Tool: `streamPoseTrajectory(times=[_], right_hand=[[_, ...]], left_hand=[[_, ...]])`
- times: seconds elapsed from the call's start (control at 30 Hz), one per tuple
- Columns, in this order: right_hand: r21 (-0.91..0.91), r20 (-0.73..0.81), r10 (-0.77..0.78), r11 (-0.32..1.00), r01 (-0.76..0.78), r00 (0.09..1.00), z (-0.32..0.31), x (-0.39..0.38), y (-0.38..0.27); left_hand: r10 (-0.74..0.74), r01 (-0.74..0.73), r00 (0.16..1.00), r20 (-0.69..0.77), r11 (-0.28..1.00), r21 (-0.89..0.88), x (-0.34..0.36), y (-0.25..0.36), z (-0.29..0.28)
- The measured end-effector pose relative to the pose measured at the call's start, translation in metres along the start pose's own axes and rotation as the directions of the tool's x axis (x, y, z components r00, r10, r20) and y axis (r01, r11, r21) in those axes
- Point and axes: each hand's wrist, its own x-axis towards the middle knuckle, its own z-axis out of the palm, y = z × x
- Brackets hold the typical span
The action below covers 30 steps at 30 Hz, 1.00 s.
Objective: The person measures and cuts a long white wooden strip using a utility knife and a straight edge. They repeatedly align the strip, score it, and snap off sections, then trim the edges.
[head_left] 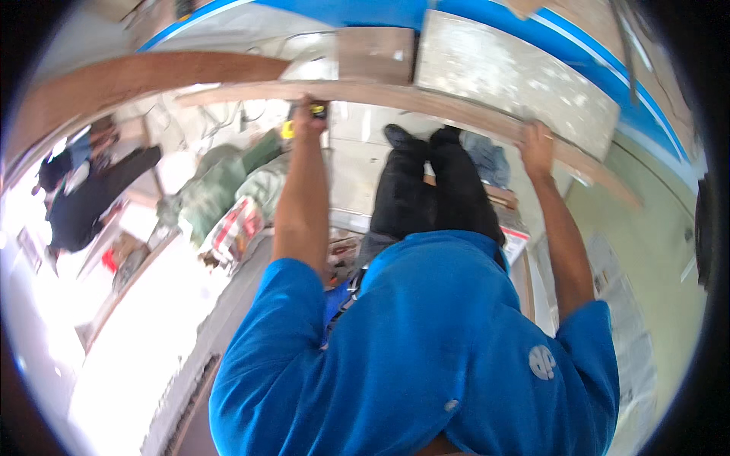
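A long narrow wooden board (380, 93) runs across the upper part of the head view, in front of my body. My left hand (308, 118) is closed at its near edge, left of the middle. Right beside that hand is a black and yellow tool (318, 112), perhaps a tape measure; my fingers partly hide it, and whether they also hold it is unclear. My right hand (537, 144) grips the same board further right, its fingers over the edge. Behind the board stand a brown wooden block (375, 55) and a pale, speckled panel (509, 80).
A wide curved brown plank (144, 76) spans the upper left. Below it, green-grey cloth bundles (220, 178) and a red and white sack (237, 228) lie by a ledge. Another person in dark clothes (91, 194) is at far left. A greenish panel (654, 228) rises at right.
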Motion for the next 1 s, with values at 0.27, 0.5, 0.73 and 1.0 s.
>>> streamPoseTrajectory(times=[0.27,0.5,0.73,1.0], right_hand=[[0.031,-0.198,-0.115,0.992,0.123,0.974,0.005,0.024,-0.051],[0.075,-0.112,-0.035,0.996,0.043,0.993,-0.043,0.014,-0.049],[0.048,-0.128,-0.038,0.998,0.045,0.991,-0.012,0.015,-0.037],[0.079,-0.035,0.009,0.997,-0.007,0.999,-0.03,0.002,-0.024]], left_hand=[[0.051,-0.06,0.995,0.083,0.993,0.102,0.051,0.082,-0.041],[0.021,-0.024,0.996,0.085,0.999,0.036,0.01,0.048,-0.016],[-0.066,0.067,0.997,0.031,0.998,-0.02,0.017,0.057,-0.029],[0.027,-0.019,0.986,0.162,0.998,-0.052,-0.039,0.008,-0.008]])
